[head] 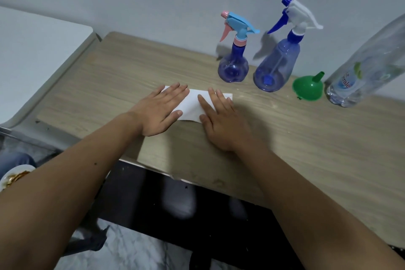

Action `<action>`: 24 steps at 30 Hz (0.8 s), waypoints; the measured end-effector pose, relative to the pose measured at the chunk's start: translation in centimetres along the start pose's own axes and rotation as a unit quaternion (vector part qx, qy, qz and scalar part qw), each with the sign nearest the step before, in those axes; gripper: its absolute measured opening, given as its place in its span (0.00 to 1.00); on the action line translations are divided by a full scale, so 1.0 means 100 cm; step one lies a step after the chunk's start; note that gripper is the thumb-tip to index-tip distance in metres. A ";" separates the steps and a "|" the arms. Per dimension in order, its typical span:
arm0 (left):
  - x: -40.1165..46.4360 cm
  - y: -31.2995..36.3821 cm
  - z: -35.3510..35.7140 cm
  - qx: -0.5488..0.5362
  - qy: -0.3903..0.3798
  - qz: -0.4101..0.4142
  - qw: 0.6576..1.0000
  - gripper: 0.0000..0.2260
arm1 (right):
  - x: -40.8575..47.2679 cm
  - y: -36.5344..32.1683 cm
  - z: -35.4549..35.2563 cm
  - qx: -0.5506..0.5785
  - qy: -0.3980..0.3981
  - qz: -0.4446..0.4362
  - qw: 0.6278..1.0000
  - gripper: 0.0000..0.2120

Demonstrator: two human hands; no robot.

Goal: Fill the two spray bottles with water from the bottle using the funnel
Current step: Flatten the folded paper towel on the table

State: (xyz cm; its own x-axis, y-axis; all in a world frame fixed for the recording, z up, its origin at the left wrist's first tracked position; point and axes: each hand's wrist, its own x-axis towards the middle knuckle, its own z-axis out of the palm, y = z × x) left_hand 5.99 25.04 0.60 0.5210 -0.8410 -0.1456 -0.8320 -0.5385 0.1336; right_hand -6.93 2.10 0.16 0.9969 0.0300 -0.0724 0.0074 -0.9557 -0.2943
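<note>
Flat hands on paper, funnel right

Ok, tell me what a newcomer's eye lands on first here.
Both hands lie flat on a white sheet of paper mid-table: the left hand on its left end, the right hand on its right. Behind them by the wall stand two blue spray bottles, the small spray bottle with its pink-and-blue trigger and the tall spray bottle with its white one. Right of these sit an upturned green funnel and a clear water bottle.
</note>
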 end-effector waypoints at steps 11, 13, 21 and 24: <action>0.038 0.065 0.004 -0.001 0.006 0.021 1.000 0.35 | -0.047 0.052 -0.014 -0.028 0.017 0.033 0.999 0.28; 0.044 0.082 0.006 -0.002 0.008 0.025 1.000 0.35 | -0.059 0.062 -0.017 -0.028 0.019 0.041 0.999 0.28; 0.067 0.144 0.011 0.000 0.013 0.039 0.999 0.36 | -0.108 0.099 -0.024 -0.046 0.042 0.073 0.995 0.31; 0.077 0.163 0.013 0.005 0.010 0.054 0.998 0.35 | -0.126 0.115 -0.029 -0.048 0.042 0.079 0.995 0.32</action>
State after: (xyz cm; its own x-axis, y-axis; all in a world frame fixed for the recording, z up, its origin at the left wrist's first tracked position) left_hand -3.79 9.82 0.37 0.4315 -0.8953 -0.1110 -0.8855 -0.4438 0.1375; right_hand -19.22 -10.11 0.43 0.9891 -0.1442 -0.0303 -0.1474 -0.9701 -0.1927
